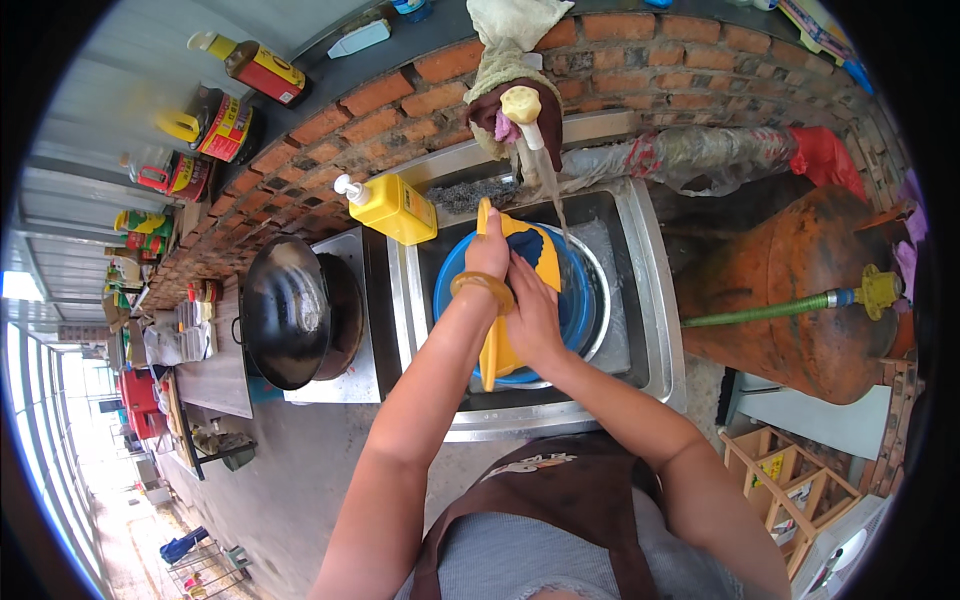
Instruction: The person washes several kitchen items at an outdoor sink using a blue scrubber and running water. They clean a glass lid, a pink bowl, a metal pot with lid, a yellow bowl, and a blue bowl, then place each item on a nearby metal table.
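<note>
My left hand [489,251], with an amber-coloured bangle [482,288] at the wrist, grips the rim of a yellow plastic basin or basket [491,349], which is tilted on its side. The fingers of my right hand [534,319] reach inside it, against a dark blue cloth or patch [527,244]; what they hold is hidden. Beneath is a round blue basin [577,289] in the stainless steel sink [656,300]. Water runs from the tap [531,135] just beyond the yellow piece. A yellow pump bottle [397,210] stands at the sink's upper left corner.
A black wok [287,311] leans on the stove at left. Sauce bottles [262,71] line the ledge of the brick wall [375,120]. A plastic-wrapped pipe [697,157] runs behind the sink. At right are a rusty tank [787,292], a green hose [780,310] and a wooden rack [784,480].
</note>
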`<state>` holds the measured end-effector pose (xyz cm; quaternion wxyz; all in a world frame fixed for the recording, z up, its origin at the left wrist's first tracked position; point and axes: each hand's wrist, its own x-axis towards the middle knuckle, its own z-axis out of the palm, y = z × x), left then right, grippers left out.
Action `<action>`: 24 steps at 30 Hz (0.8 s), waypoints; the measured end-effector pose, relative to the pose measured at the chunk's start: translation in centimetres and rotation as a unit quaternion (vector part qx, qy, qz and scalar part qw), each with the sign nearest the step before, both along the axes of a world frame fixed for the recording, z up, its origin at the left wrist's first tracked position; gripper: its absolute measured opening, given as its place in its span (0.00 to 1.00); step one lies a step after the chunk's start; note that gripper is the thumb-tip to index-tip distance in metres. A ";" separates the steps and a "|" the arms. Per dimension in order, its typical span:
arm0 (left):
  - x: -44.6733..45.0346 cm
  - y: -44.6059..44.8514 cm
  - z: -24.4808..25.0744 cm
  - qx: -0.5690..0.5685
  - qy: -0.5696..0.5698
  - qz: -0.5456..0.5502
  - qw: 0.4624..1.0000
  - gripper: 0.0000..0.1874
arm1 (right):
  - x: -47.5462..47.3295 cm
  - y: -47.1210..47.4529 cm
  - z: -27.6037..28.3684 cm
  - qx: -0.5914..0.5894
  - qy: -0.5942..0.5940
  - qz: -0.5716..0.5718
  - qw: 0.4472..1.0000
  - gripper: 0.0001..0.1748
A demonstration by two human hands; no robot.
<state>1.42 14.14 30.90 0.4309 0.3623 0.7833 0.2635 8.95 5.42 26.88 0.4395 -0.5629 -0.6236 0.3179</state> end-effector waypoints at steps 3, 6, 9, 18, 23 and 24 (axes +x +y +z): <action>-0.4 -2.6 0.4 0.098 0.097 -0.137 0.981 0.35 | 1.2 0.0 -0.2 0.089 -0.102 0.015 0.991 0.31; -0.8 -6.6 1.0 0.216 0.161 -0.169 0.948 0.27 | 3.9 4.4 -1.7 0.059 -0.089 0.020 0.994 0.30; -2.0 -9.4 2.7 0.247 0.156 -0.210 0.933 0.19 | 6.9 11.3 -4.1 -0.114 0.054 -0.010 0.992 0.25; -6.3 -11.7 3.8 0.174 -0.194 0.063 0.963 0.17 | 10.6 10.8 -15.3 -0.376 0.368 0.180 0.831 0.27; -5.6 -12.5 1.5 0.156 -0.349 0.160 0.910 0.19 | 11.5 6.9 -17.8 -0.389 0.562 0.145 0.716 0.25; -5.1 -11.9 1.2 0.149 -0.375 0.194 0.894 0.20 | 11.5 6.1 -17.8 -0.369 0.602 0.142 0.694 0.26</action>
